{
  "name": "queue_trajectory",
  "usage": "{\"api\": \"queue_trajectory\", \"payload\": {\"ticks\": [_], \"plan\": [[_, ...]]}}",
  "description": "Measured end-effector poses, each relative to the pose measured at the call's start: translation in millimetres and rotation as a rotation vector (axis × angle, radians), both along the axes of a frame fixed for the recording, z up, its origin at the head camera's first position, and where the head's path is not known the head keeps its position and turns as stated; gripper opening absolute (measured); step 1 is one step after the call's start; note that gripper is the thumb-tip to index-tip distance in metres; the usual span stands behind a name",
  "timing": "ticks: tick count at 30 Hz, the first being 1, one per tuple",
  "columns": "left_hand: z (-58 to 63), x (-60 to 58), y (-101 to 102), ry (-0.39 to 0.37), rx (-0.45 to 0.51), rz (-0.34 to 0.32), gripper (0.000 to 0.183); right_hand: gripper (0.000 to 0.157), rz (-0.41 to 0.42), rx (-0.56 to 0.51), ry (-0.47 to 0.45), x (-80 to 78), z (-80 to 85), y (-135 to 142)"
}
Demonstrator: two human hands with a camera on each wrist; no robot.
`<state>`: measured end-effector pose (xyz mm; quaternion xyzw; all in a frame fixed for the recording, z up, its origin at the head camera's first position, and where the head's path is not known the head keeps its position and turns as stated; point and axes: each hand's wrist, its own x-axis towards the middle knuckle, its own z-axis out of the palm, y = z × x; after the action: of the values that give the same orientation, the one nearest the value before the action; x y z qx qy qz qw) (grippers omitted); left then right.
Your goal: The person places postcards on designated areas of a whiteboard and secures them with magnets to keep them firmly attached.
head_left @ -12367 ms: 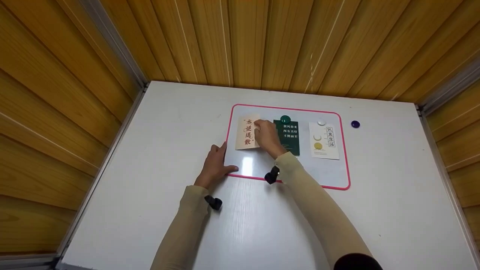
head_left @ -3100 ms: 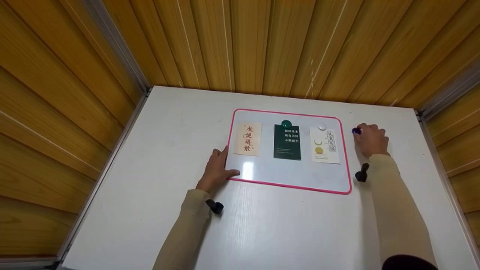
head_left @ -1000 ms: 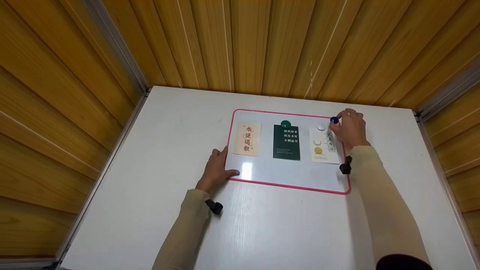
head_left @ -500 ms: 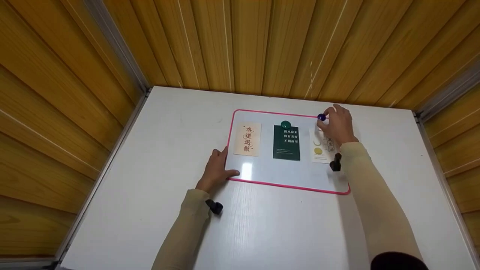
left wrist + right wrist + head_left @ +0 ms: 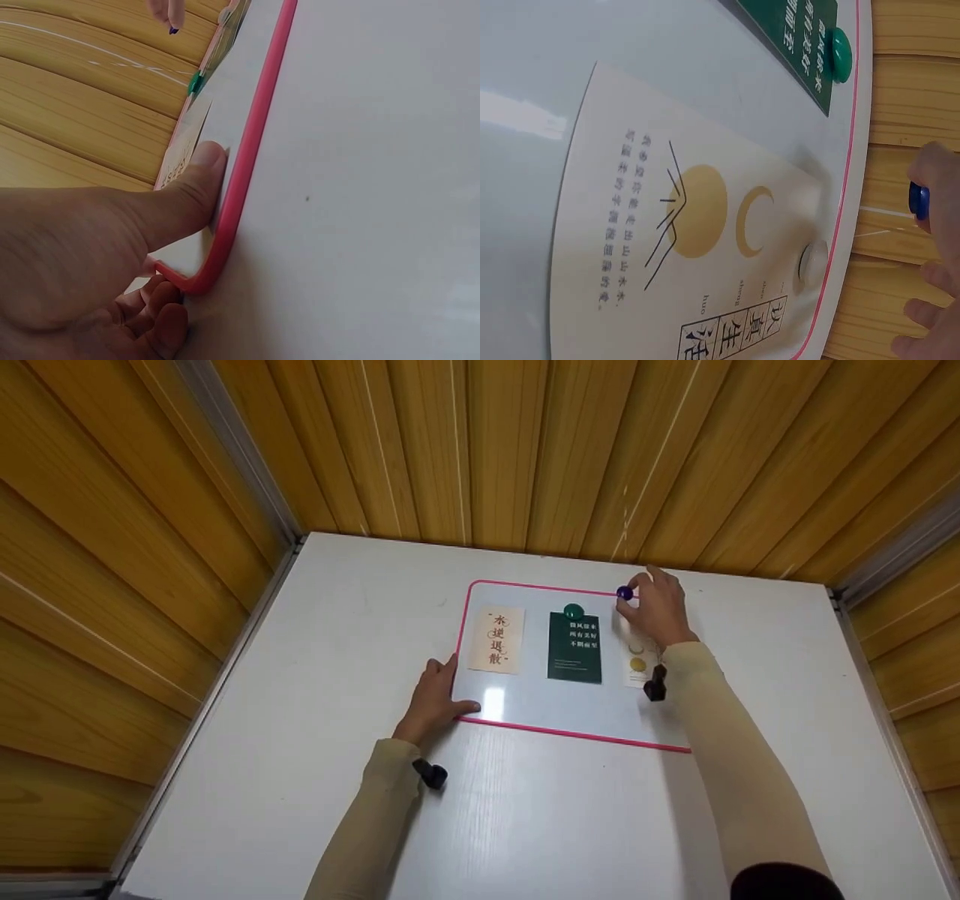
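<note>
My right hand (image 5: 660, 604) pinches a round dark blue magnet (image 5: 625, 593) between thumb and fingertips, above the far edge of a pink-framed whiteboard (image 5: 525, 701). In the right wrist view the blue magnet (image 5: 919, 199) is off the board's surface. Below that hand lies a white card (image 5: 652, 217) with a gold moon and sun, a white magnet (image 5: 812, 264) at its top edge. My left hand (image 5: 431, 697) grips the board's near left corner, thumb on top and fingers curled at the rim. A cream card (image 5: 496, 640) with red characters bears no magnet.
In the middle of the board a green magnet (image 5: 574, 611) sits at the top of a dark green card (image 5: 574, 648). The board lies on a white table (image 5: 540, 817). Wood-slat walls (image 5: 495, 450) stand behind and at both sides.
Earlier my right hand was at the cream card, then took the blue magnet from the table right of the board. Over the last second it has carried it leftward. My left hand stays put.
</note>
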<state>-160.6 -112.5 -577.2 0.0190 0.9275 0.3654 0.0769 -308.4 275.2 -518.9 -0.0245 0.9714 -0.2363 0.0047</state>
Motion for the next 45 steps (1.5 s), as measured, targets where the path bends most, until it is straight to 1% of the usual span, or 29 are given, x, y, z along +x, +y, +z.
{"api": "queue_trajectory", "payload": {"ticks": [8, 14, 17, 25, 31, 38, 41, 45], "plan": [[1.6, 0.5, -1.1, 0.019, -0.009, -0.015, 0.109, 0.043, 0.016, -0.008, 0.014, -5.2, -0.2, -18.7], [1.8, 0.5, -0.9, 0.020, 0.008, -0.011, 0.108, 0.043, 0.020, -0.020, -0.021, -11.2, 0.2, -36.3], [0.7, 0.3, -0.4, 0.016, 0.020, -0.013, 0.108, 0.044, 0.023, -0.010, -0.021, -14.2, 0.0, -43.2], [0.0, 0.0, -0.8, 0.012, 0.020, -0.010, 0.109, 0.043, 0.077, 0.010, 0.032, -18.8, -1.5, -60.3], [-0.8, 0.0, -1.3, 0.014, 0.018, -0.017, 0.110, 0.043, 0.094, -0.001, 0.031, -22.2, -5.4, -72.2], [-1.9, -1.7, -2.5, 0.037, 0.004, -0.038, 0.108, 0.042, 0.131, 0.035, 0.054, -24.9, -9.7, -85.4], [-2.5, -1.7, -2.8, 0.032, 0.005, -0.033, 0.109, 0.041, 0.152, 0.046, 0.066, -25.6, -11.9, -92.6], [-0.7, -1.6, -2.9, 0.019, 0.005, -0.025, 0.110, 0.041, 0.166, 0.053, 0.058, -26.7, -13.4, -103.8]]}}
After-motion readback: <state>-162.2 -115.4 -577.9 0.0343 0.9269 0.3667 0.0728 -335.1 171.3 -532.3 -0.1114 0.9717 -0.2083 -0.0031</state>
